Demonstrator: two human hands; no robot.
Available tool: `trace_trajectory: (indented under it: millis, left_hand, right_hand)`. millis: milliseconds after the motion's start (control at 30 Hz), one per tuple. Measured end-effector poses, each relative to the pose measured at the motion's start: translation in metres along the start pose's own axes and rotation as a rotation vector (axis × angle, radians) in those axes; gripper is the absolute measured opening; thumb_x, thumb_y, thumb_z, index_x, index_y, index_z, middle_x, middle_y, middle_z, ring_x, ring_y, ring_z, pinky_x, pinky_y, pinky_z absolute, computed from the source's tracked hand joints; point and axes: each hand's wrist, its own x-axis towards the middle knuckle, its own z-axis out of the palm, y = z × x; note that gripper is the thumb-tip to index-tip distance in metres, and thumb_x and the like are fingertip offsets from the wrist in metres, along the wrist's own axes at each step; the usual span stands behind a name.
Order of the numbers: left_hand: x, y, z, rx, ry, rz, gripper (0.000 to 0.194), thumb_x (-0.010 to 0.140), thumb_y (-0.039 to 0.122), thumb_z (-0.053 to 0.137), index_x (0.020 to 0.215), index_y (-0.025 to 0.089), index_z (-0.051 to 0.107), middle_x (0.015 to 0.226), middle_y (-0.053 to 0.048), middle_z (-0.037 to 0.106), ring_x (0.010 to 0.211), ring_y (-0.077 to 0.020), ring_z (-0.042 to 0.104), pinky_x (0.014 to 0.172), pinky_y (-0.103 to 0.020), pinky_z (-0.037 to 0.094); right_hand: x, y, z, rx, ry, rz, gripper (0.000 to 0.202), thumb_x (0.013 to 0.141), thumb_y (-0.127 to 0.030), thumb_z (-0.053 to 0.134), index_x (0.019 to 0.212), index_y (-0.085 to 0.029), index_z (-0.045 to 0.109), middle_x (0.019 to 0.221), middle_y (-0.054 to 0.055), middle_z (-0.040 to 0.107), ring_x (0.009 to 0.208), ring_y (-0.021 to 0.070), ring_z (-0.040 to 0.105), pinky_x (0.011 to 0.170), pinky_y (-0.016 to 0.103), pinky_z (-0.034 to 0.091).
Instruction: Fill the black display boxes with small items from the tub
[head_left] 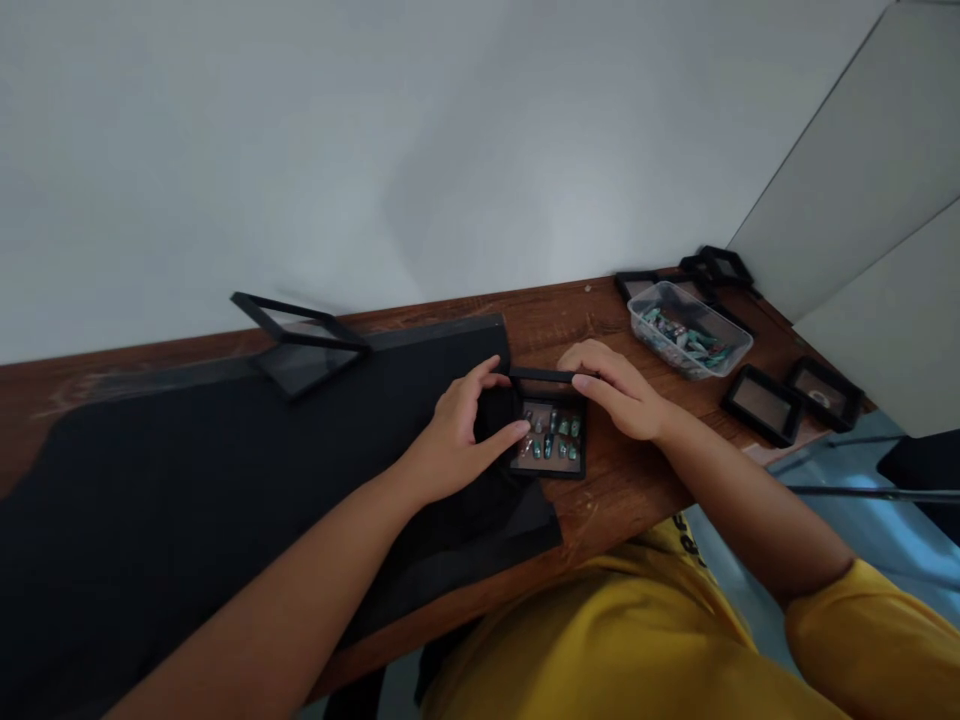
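Note:
A black hinged case (547,474) lies open at the right end of a black mat (300,470), its lid tilted up at the back. Inside sit several teal and dark press-on nails (549,445) in two rows. My left hand (469,435) is at the case's left side, thumb stretched over the nails and fingers at the lid's left corner, thumb and fingers apart. My right hand (619,390) pinches the right end of the raised lid (541,376) between thumb and fingers.
A clear plastic tub (652,335) of loose teal nails stands to the right on the wooden table (562,310). Around it lie several black cases, two of them (763,403) (825,393) near the right edge. Another open case (311,365) stands on the mat at left.

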Motion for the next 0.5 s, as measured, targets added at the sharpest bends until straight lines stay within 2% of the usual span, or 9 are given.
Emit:
trace_trajectory:
  millis: [100,200,367,500]
  left_hand:
    - [-0.002,0.001,-0.001,-0.044,-0.02,-0.007,0.098,0.087,0.064,0.067,0.164,0.022,0.023,0.149,-0.016,0.058,0.143,-0.0358,0.052,0.124,-0.059,0.037]
    - [-0.003,0.003,-0.004,-0.026,-0.079,0.005,0.106,0.081,0.067,0.074,0.164,0.024,0.024,0.152,-0.017,0.057,0.144,-0.0375,0.052,0.123,-0.06,0.038]
    - [-0.001,0.006,-0.007,0.067,-0.143,0.017,0.112,0.076,0.072,0.079,0.164,0.022,0.03,0.152,-0.018,0.058,0.145,-0.041,0.049,0.124,-0.064,0.034]
    - [0.001,0.003,-0.009,0.11,-0.186,0.042,0.114,0.072,0.074,0.082,0.162,0.022,0.036,0.153,-0.019,0.058,0.145,-0.0423,0.048,0.125,-0.065,0.031]
  right_hand:
    - [-0.001,-0.001,-0.004,-0.03,0.047,-0.02,0.03,0.109,-0.037,0.047,0.084,-0.022,0.052,0.079,0.001,0.058,0.077,0.0193,0.051,0.078,0.035,0.039]
    - [-0.001,-0.003,-0.008,-0.07,0.077,-0.032,0.029,0.108,-0.036,0.047,0.084,-0.022,0.052,0.078,0.001,0.058,0.076,0.0191,0.049,0.077,0.036,0.037]
    - [-0.001,-0.005,-0.011,-0.102,-0.024,-0.001,0.027,0.107,-0.036,0.05,0.085,-0.021,0.055,0.078,0.001,0.061,0.075,0.0183,0.051,0.077,0.035,0.037]
    - [0.0,-0.006,-0.011,-0.073,-0.05,-0.022,0.022,0.104,-0.031,0.054,0.085,-0.021,0.058,0.078,0.001,0.063,0.074,0.0166,0.054,0.078,0.033,0.039]
